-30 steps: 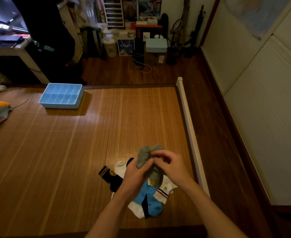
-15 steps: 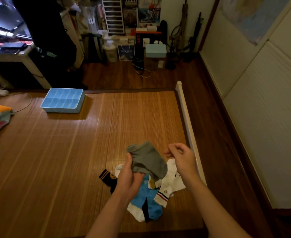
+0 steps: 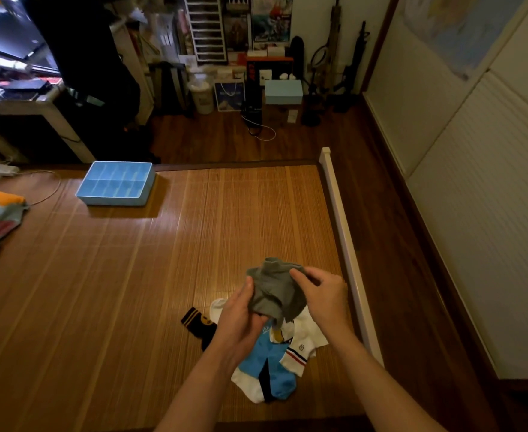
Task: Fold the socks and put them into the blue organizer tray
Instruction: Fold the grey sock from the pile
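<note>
The grey sock (image 3: 275, 291), gripped in the left hand (image 3: 241, 319), has been pinched again by the right hand (image 3: 325, 294); folding is judged resumed, the blue organizer tray (image 3: 113, 200) unfilled

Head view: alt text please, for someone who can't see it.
Two hands hold a grey sock over a pile of socks on a bamboo mat, the left hand gripping its lower part, the right hand pinching its upper edge. A blue tray sits at the mat's far left.

Grey sock (image 3: 273, 289) crumpled, held above sock pile (image 3: 280, 371), blue organizer tray (image 3: 113, 200) — gridded — well apart
</note>
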The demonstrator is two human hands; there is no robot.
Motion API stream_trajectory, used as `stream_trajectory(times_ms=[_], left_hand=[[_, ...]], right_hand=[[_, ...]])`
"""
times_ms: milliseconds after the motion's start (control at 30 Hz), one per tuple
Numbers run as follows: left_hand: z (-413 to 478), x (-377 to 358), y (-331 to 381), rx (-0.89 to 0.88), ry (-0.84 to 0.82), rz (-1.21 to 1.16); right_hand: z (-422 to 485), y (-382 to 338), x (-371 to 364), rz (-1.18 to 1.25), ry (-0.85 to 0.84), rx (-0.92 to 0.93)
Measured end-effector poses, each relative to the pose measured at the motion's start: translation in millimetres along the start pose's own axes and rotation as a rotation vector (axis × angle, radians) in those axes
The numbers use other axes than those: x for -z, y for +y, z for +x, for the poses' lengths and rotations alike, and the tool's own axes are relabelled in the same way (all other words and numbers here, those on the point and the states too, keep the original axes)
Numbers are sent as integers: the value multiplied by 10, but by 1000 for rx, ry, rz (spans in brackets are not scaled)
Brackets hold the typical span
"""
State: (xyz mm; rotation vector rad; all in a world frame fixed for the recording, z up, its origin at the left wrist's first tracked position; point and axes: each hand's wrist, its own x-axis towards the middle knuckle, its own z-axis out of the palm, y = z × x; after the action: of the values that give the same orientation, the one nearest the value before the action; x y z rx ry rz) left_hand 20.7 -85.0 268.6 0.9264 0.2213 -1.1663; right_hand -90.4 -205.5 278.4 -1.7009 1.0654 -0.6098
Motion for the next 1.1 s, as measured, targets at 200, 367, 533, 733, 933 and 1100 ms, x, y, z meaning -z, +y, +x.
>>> stream_trajectory(times_ms=[200,367,533,733,933,1100], left_hand=[[85,26,22,-21,77,-85],[125,-52,22,-9,45,-54],[142,-147,49,-21,-60,-23],[192,-239,121,-15,-161,-28],[227,-248,233,20,-104,-31],[227,-243,274,-8,-70,65]], right_hand=[[93,-105,175,231,-48,-132],[102,-235,137,445,-244,-272],[77,-320,-29,570,-308,-279],[137,-298,-145,299,-191,-212],[232,-318,-171,256,-242,-92],[289,-322,-195,193,-267,-38]])
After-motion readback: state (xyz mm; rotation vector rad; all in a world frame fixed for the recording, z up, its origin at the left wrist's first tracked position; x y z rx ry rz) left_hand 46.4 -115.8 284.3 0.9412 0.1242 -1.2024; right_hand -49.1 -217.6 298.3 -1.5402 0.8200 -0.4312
